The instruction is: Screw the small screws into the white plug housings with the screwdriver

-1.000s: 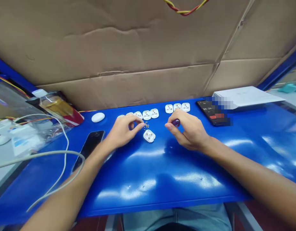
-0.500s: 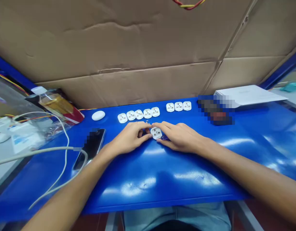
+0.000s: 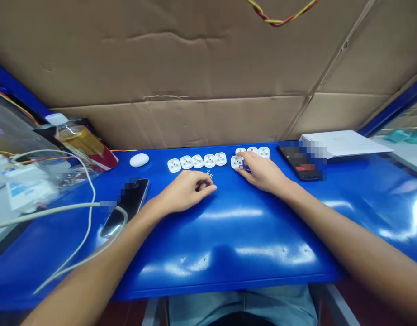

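Pinched in the fingers of my right hand (image 3: 261, 172) is a small white square plastic part (image 3: 236, 162) with round metal inserts, just in front of a row of similar ones. A small purple object (image 3: 244, 168) shows under the same hand; its kind is unclear. My left hand (image 3: 186, 192) is at the middle of the table with fingers curled and thumb against the index fingertip; whether something tiny is between them cannot be made out. Just beyond it lies a little heap of brass-coloured bits (image 3: 209, 174). Several matching white parts (image 3: 197, 161) form a row behind the left hand.
On the left are a dark phone (image 3: 130, 206), a white oval case (image 3: 139, 160), a loose pale cable (image 3: 92, 199) and a bottle (image 3: 81, 140). At right, another dark phone (image 3: 298, 160) lies by a white box (image 3: 347, 144). Cardboard (image 3: 195, 122) walls the back.
My right hand has carried the white part away from my left hand, back and right to the short row. My left hand has let go of it and stayed near the brass bits.
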Demonstrator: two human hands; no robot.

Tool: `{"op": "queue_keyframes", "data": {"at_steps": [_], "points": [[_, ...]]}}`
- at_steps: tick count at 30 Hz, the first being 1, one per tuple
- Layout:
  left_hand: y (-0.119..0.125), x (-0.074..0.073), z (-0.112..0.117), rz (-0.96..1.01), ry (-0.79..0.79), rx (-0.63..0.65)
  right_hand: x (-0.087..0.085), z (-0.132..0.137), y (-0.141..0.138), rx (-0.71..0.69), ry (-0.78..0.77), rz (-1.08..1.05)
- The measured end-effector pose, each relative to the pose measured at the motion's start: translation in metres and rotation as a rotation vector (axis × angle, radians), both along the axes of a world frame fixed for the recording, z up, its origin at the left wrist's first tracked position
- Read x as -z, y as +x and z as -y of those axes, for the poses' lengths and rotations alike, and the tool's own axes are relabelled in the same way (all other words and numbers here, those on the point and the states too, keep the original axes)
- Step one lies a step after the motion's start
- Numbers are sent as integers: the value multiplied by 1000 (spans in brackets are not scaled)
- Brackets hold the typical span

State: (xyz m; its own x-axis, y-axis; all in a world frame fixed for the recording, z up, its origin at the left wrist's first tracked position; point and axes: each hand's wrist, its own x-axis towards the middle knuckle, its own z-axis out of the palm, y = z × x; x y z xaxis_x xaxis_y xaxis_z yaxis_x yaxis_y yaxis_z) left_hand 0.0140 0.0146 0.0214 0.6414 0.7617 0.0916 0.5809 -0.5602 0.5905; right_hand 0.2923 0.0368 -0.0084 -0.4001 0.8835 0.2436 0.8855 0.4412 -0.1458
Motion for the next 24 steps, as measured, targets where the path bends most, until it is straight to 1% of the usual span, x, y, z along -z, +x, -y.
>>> {"op": "queue_keyframes", "data": {"at_steps": [4, 8, 11, 14, 24], "points": [[2, -1, 1, -2, 22, -25, 3, -3, -6, 10, 18, -27], [2, -2, 1, -36, 110, -52, 0, 1, -9, 34, 90, -32], [0, -2, 0, -45, 162, -67, -4, 5, -10, 33, 55, 48], [-1, -2, -1, -48, 164, -75, -6, 6, -10, 28, 12, 118], [-1, -5, 1, -89, 163, -65, -1, 4, -12, 32, -11, 116]]}}
